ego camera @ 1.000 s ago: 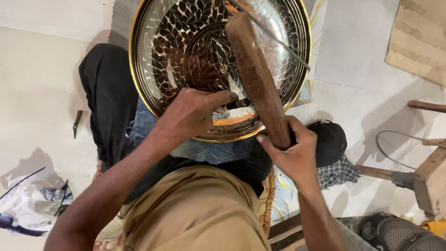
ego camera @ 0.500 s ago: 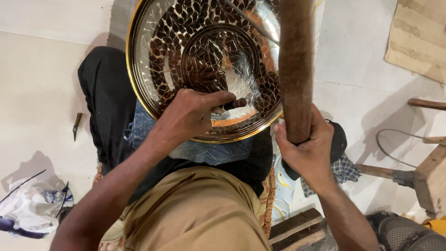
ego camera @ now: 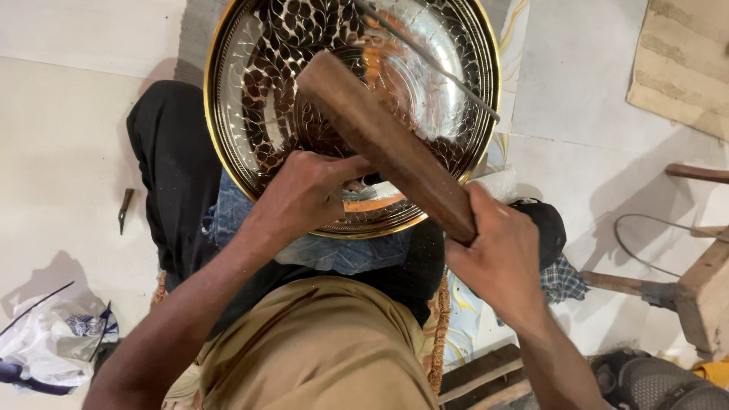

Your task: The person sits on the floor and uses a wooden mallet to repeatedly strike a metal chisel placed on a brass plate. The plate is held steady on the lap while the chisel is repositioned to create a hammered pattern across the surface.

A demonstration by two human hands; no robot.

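A large round metal plate [ego camera: 250, 114] with a gold rim and an engraved leaf pattern lies in front of my lap. My left hand [ego camera: 307, 190] rests on its near part, fingers closed around a small tool that is mostly hidden. My right hand [ego camera: 501, 254] grips the lower end of a thick brown wooden mallet [ego camera: 383, 144], which slants up and left over the plate, its head above my left hand. A thin metal rod [ego camera: 440, 64] lies across the plate's upper right.
A small dark chisel [ego camera: 124, 209] lies on the pale floor at the left. A crumpled plastic bag [ego camera: 57, 342] sits at the lower left. Wooden furniture [ego camera: 706, 281] and a wire loop [ego camera: 645, 243] are at the right, cardboard [ego camera: 683, 61] at the upper right.
The mallet was raised upright half a second ago; now it has swung down and to the left over my left hand. My left hand has stayed on the plate.
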